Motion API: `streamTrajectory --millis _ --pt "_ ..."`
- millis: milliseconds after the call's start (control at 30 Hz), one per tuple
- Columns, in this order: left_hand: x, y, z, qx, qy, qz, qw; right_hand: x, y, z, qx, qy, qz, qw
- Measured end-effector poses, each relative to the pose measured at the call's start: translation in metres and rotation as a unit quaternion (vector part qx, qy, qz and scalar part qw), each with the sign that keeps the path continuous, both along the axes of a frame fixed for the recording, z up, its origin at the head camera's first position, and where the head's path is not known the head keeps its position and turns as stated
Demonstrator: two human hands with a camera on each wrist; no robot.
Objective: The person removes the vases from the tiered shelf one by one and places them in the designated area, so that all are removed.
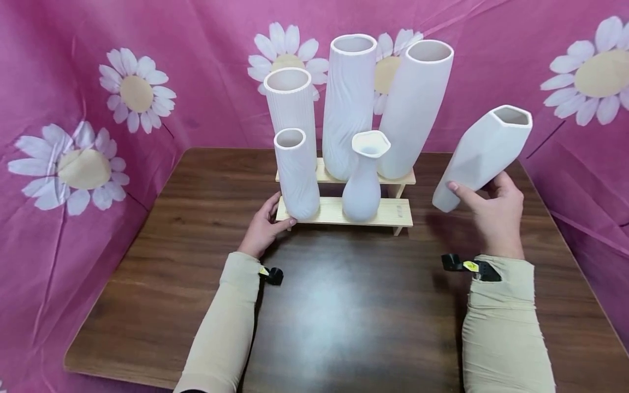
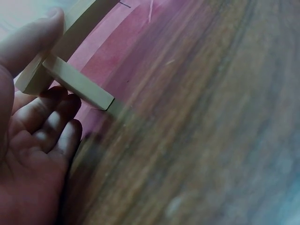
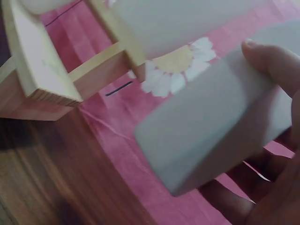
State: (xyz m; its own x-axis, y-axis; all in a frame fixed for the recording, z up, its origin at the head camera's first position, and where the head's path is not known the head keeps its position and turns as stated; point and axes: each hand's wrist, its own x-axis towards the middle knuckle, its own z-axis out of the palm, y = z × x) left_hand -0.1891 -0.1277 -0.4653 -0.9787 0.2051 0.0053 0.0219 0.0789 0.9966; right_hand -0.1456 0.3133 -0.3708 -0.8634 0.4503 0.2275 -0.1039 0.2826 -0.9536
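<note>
I'm watching a person at a dark wood-grain surface [image 1: 344, 300], with a pale two-step wooden stand [image 1: 331, 210] set on it. The left hand [image 1: 262, 229] is at the left end of the stand's lower step, gripping it: the thumb lies on top of the board, and the other fingers are bent beneath its edge, beside a leg of the stand. The right hand [image 1: 498, 218], well to the right of the stand, holds a white faceted vase [image 1: 491, 147], its thumb on the near side and its fingers wrapped round behind. That vase tilts, its angular mouth up and away from the stand, its narrower base lower and nearer to it, clear of the surface.

On the stand's lower step, a small cylindrical vase [image 1: 298, 183] stands close to the left hand, and a flared-mouth vase [image 1: 361, 194] stands toward the right end. On the stand's upper step, from left to right, are a ribbed vase [image 1: 295, 106], a tall swirl-patterned vase [image 1: 349, 103] and a tall smooth vase [image 1: 416, 106], all white. Behind the stand hangs a pink cloth [image 1: 211, 82] printed with big white daisies.
</note>
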Motion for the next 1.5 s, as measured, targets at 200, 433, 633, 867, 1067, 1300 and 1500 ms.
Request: streamTrajectory --millis 200,433,633,867,1067,1300,1500 --pt "-0.002 -0.001 0.002 -0.005 0.004 0.001 1.0 -0.008 0.002 -0.007 -0.086 0.036 -0.034 0.995" --pt "-0.001 0.001 0.009 0.005 -0.007 -0.009 0.9999 -0.007 0.011 -0.014 -0.148 0.046 -0.062 0.986" --pt "-0.001 0.003 0.002 0.008 -0.004 -0.006 0.9999 -0.005 0.02 -0.022 -0.121 0.023 -0.09 0.988" --pt "-0.001 0.003 -0.002 0.022 0.003 -0.003 0.9997 -0.008 0.026 -0.023 -0.121 0.03 -0.094 0.988" --pt "-0.001 0.002 -0.001 0.017 0.004 0.004 0.9998 -0.013 0.026 -0.025 -0.102 0.006 -0.105 0.989" --pt "-0.002 0.006 0.001 0.009 0.001 0.001 1.0 -0.016 0.032 -0.031 -0.078 -0.005 -0.125 0.989" --pt "-0.002 0.004 0.0 0.006 -0.006 0.004 1.0 -0.018 0.034 -0.038 -0.132 0.021 -0.135 0.982"
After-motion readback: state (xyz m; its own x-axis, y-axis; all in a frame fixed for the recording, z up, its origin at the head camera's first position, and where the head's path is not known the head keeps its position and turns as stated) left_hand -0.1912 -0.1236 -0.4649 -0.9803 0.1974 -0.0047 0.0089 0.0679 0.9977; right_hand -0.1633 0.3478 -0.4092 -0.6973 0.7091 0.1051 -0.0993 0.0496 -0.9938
